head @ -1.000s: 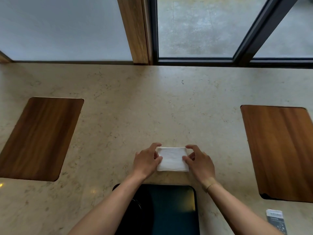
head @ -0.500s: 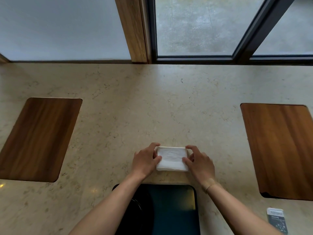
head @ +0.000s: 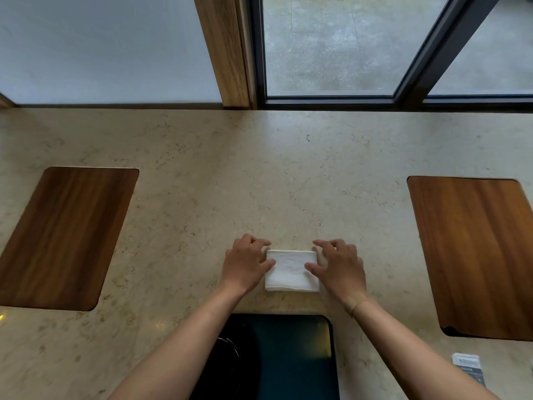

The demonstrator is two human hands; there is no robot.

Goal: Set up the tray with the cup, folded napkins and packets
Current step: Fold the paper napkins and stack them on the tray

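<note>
A white folded napkin (head: pixel 291 269) lies flat on the marble counter, just beyond the dark tray (head: pixel 297 356). My left hand (head: pixel 245 265) rests at its left edge with the thumb on top of the cloth. My right hand (head: pixel 339 268) rests at its right edge, fingers spread and thumb pressing on the cloth. A dark round rim (head: pixel 230 350) shows in the tray's left part, mostly hidden by my left forearm. A small printed packet (head: pixel 468 368) lies on the counter at the lower right.
Two wooden inlay panels are set into the counter, one at the left (head: pixel 63 238) and one at the right (head: pixel 476 255). A window frame and a wooden post (head: pixel 227 50) stand along the counter's far edge.
My right hand's fingers have spread out from the napkin's far right corner and lie flatter. The napkin and my left hand have barely moved.
</note>
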